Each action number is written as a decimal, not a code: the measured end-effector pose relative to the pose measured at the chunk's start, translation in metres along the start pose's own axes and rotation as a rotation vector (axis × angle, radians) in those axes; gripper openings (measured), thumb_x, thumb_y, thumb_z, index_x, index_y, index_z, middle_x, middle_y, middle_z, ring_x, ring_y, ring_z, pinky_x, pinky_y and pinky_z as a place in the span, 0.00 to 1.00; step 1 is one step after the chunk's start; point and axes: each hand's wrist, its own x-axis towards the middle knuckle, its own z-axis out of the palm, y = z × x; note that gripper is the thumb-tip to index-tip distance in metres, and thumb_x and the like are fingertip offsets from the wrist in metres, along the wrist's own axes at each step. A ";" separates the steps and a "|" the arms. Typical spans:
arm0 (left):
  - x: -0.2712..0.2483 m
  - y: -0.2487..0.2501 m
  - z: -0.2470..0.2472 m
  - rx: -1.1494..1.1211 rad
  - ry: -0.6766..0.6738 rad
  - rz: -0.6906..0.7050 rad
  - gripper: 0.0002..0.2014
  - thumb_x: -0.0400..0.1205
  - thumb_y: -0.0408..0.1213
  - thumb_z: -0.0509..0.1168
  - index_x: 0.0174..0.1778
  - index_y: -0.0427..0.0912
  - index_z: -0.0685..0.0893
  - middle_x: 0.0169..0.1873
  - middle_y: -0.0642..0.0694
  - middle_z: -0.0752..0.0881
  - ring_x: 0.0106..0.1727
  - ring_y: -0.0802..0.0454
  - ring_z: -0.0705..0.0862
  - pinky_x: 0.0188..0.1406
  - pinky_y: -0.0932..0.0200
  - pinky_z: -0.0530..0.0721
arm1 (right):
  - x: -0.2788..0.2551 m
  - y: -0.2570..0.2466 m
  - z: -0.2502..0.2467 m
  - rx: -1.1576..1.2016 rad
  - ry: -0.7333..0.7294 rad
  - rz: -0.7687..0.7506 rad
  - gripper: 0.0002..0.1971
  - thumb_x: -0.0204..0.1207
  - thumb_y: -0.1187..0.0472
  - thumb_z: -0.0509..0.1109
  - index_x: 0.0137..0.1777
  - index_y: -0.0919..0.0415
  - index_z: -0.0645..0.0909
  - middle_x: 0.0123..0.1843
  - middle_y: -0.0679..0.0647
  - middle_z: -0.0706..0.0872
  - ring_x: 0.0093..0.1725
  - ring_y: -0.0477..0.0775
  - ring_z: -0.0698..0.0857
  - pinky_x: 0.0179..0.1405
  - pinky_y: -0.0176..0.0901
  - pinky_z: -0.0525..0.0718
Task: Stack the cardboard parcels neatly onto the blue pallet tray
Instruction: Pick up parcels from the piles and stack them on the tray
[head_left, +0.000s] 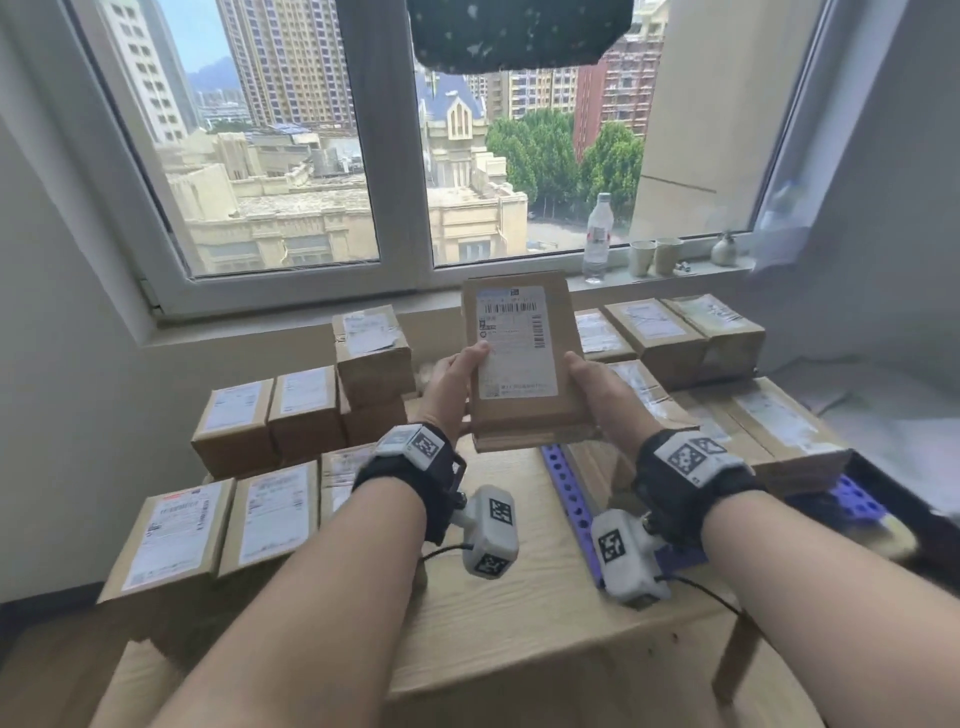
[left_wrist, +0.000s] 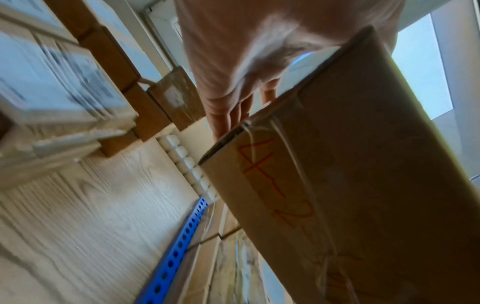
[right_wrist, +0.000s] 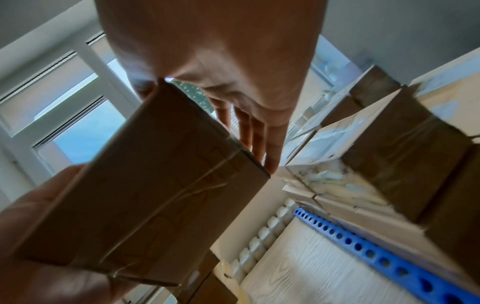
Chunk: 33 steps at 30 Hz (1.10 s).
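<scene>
A flat cardboard parcel (head_left: 524, 364) with a white shipping label is lifted above the wooden table, tilted toward me. My left hand (head_left: 457, 387) grips its left side, thumb on the label. My right hand (head_left: 597, 389) grips its right side. In the left wrist view the parcel (left_wrist: 350, 174) shows red handwriting on its underside and my fingers (left_wrist: 239, 111) reach under it. The right wrist view shows the parcel (right_wrist: 145, 185) held with fingers (right_wrist: 257, 135) along its underside. The blue pallet tray (head_left: 571, 504) lies below on the right, with several parcels (head_left: 769, 426) on it.
Several labelled parcels (head_left: 265, 410) stand on the table (head_left: 519, 613) at the left and rear. A water bottle (head_left: 597, 234) and cups (head_left: 654, 255) sit on the window sill. A radiator (right_wrist: 259, 236) runs under the window behind the table.
</scene>
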 end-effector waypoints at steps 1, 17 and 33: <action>0.002 -0.003 0.018 -0.002 -0.018 -0.009 0.14 0.84 0.52 0.61 0.56 0.46 0.82 0.43 0.48 0.87 0.40 0.52 0.86 0.28 0.61 0.83 | 0.002 0.004 -0.016 0.014 0.010 0.010 0.43 0.63 0.28 0.61 0.70 0.59 0.77 0.60 0.56 0.88 0.56 0.56 0.88 0.51 0.50 0.88; 0.034 -0.036 0.258 -0.087 -0.046 -0.104 0.11 0.85 0.50 0.61 0.51 0.50 0.85 0.48 0.45 0.89 0.52 0.43 0.88 0.52 0.45 0.87 | 0.062 0.057 -0.250 0.105 0.063 0.085 0.44 0.61 0.28 0.68 0.71 0.57 0.72 0.62 0.55 0.87 0.58 0.54 0.88 0.60 0.56 0.86; 0.074 -0.053 0.297 0.550 0.127 0.006 0.24 0.83 0.48 0.66 0.74 0.42 0.79 0.69 0.48 0.83 0.69 0.51 0.81 0.69 0.55 0.76 | 0.131 0.141 -0.310 0.109 -0.035 0.279 0.59 0.48 0.28 0.81 0.77 0.61 0.70 0.67 0.57 0.84 0.59 0.58 0.88 0.62 0.59 0.86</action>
